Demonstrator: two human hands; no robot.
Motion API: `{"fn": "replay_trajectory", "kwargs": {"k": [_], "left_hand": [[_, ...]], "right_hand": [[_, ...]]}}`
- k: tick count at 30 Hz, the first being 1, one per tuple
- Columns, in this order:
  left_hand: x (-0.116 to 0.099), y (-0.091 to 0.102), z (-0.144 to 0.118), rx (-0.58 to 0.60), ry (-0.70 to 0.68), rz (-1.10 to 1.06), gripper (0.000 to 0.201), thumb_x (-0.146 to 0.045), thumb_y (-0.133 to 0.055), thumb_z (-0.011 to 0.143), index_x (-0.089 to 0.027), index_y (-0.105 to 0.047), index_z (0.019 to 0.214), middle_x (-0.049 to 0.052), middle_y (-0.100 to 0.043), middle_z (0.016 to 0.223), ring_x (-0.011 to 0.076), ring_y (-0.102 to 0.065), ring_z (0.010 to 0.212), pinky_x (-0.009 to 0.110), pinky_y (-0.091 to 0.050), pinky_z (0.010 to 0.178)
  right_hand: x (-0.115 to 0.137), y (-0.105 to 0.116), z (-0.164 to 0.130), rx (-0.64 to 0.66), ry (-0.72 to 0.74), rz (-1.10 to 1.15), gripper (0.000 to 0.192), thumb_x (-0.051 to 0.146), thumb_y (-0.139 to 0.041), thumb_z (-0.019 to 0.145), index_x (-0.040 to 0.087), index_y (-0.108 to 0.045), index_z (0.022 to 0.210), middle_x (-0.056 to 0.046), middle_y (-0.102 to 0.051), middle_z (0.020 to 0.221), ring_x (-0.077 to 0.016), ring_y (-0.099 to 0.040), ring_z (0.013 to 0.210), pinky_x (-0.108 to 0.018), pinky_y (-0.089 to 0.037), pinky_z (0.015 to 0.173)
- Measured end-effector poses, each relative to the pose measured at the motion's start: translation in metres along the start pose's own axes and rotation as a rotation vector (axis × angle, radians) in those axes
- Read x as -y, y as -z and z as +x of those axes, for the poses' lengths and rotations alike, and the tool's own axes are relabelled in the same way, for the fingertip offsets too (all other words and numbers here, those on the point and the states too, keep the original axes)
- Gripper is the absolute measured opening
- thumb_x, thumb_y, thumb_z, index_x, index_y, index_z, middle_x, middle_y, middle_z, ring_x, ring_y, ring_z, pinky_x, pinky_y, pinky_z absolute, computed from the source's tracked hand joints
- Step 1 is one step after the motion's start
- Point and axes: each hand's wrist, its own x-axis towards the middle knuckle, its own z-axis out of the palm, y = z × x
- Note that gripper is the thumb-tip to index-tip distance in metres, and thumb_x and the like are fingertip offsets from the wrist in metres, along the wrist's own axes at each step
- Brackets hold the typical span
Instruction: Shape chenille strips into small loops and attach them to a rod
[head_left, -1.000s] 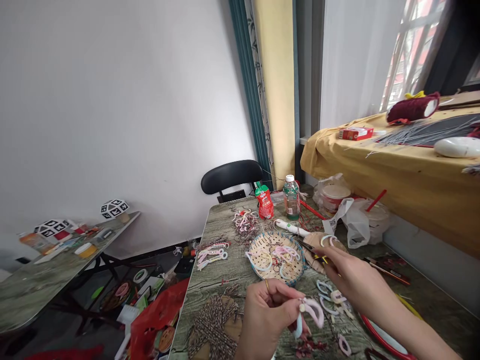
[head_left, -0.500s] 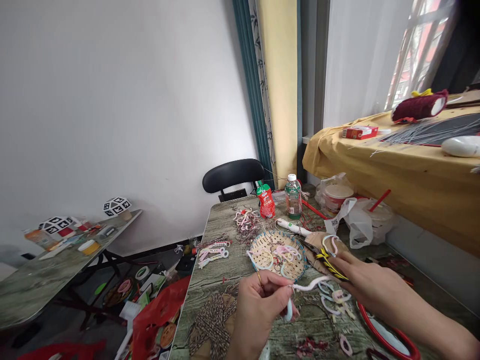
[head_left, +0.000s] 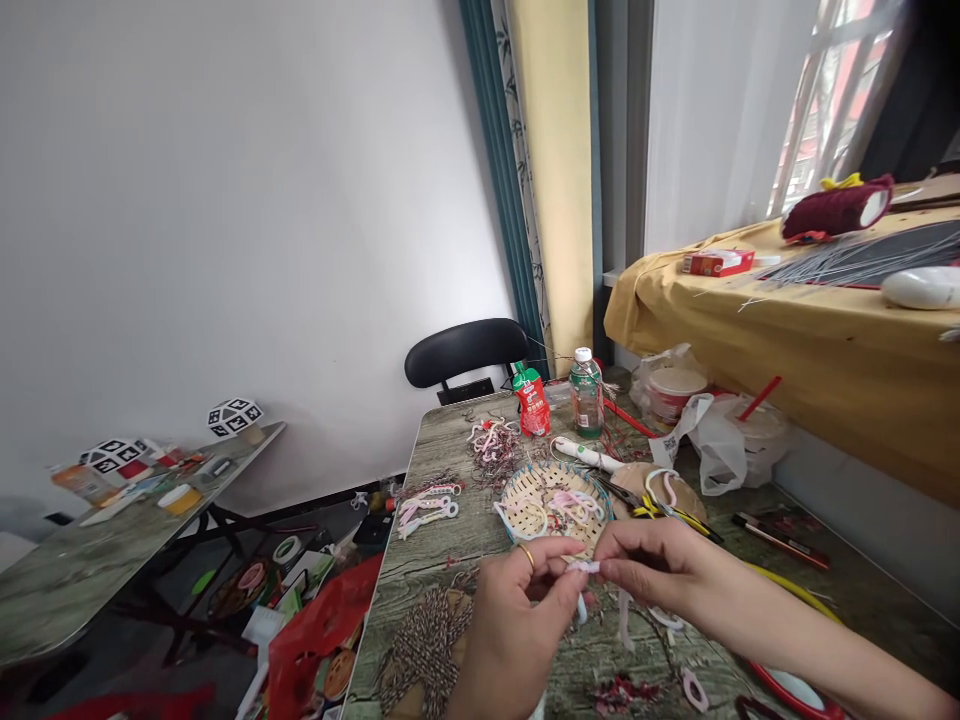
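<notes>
My left hand, with a ring on one finger, pinches a soft white cord between thumb and fingertips. Fingers of my right hand close on the same cord from the other side, so the fingertips nearly meet. A pale blue end hangs below. Just beyond the hands is a round woven basket with pastel cord pieces in it. Yellow-and-black pliers lie to its right, partly behind my right hand, by a round tan disc.
Cord wound on a card lies at the near left. Finished-looking pastel loops sit near the left edge. Farther back stand a red pouch and a bottle. Red-handled scissors lie at the near right.
My right hand has let go of the pliers, leaving them on the table, and moved left to grip the cord beside my left hand. My left hand stays in place.
</notes>
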Motion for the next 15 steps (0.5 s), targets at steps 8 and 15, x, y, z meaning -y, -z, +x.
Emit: {"fn": "replay_trajectory", "kwargs": {"k": [8,15], "left_hand": [[0.001,-0.004,-0.001,-0.068,-0.116,0.411,0.019,-0.021,-0.052,0.080,-0.016,-0.070,0.082,0.008,-0.071,0.069,0.0188,-0.061,0.061,0.027,-0.045,0.058],[0.007,-0.021,-0.001,-0.285,-0.139,0.420,0.017,-0.025,-0.050,0.081,-0.016,-0.064,0.077,0.010,-0.071,0.073,0.0222,-0.064,0.066,0.029,-0.046,0.060]], "right_hand": [[0.014,-0.008,0.000,-0.227,0.068,-0.473,0.025,0.026,-0.042,0.087,0.019,-0.059,0.070,0.000,-0.056,0.061,-0.0147,-0.047,0.056,-0.026,-0.031,0.054],[0.003,-0.040,-0.004,-0.275,-0.125,0.361,0.029,0.044,-0.044,0.084,0.019,-0.047,0.099,0.005,-0.052,0.052,-0.0128,-0.047,0.044,-0.023,-0.037,0.044]]}}
